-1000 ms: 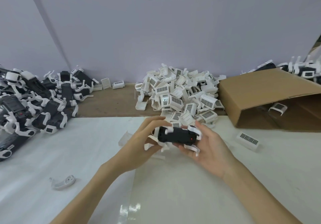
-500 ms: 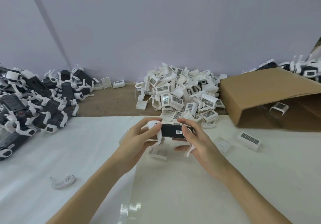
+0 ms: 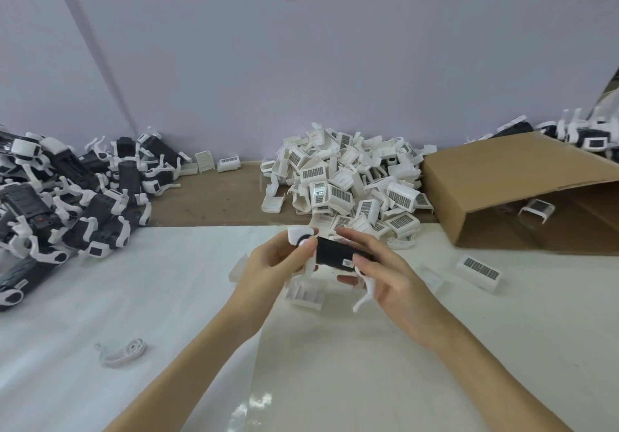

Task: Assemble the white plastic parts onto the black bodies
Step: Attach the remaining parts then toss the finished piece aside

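I hold a black body (image 3: 331,254) with white arms between both hands, above the white table sheet. My left hand (image 3: 273,269) grips its left end, the thumb on a white cap (image 3: 299,233) there. My right hand (image 3: 385,272) grips the right end, fingers curled over the top and a white arm (image 3: 365,294) hanging below. A loose white grille part (image 3: 305,294) lies on the sheet just beneath. A heap of white grille parts (image 3: 348,183) is piled behind my hands.
Assembled black-and-white units (image 3: 67,197) are piled at the left. An open cardboard box (image 3: 522,190) lies on its side at the right with a white part inside. A single grille part (image 3: 479,270) and a white arm piece (image 3: 122,353) lie loose on the sheet.
The black body has been turned over in my hands, its red-dotted face gone and a labelled side now up. Both hands have shifted their grip and risen slightly.
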Tool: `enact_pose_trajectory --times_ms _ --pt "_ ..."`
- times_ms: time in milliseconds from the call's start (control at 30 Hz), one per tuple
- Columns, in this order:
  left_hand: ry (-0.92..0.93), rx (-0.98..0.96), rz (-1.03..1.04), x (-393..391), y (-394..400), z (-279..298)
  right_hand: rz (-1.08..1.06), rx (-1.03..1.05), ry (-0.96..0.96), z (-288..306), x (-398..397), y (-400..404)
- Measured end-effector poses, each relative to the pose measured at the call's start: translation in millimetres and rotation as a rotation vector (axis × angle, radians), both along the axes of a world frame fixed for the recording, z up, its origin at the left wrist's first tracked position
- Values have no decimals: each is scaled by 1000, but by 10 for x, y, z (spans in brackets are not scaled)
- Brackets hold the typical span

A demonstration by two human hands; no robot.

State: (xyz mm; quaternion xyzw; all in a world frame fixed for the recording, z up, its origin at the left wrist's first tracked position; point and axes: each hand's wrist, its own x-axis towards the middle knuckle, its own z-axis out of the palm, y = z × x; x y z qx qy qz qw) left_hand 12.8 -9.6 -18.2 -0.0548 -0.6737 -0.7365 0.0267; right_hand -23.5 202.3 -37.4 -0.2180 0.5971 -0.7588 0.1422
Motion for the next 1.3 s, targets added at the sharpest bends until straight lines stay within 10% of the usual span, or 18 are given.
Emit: enact_pose_trajectory --times_ms 167,300,533,700,1300 --pt "411 -427 176 91 110 -42 -185 443 395 -63 55 -69" --pt "580 -572 125 130 200 -77 -215 416 534 -159 75 -122" --pt "386 -399 19 125 60 87 -369 481 643 -101 38 -81" --pt "315 -728 -35 64 -218 112 -480 584 696 -33 66 -64" --pt "290 -828 122 -101 -380 -77 -547 733 876 41 1 94"
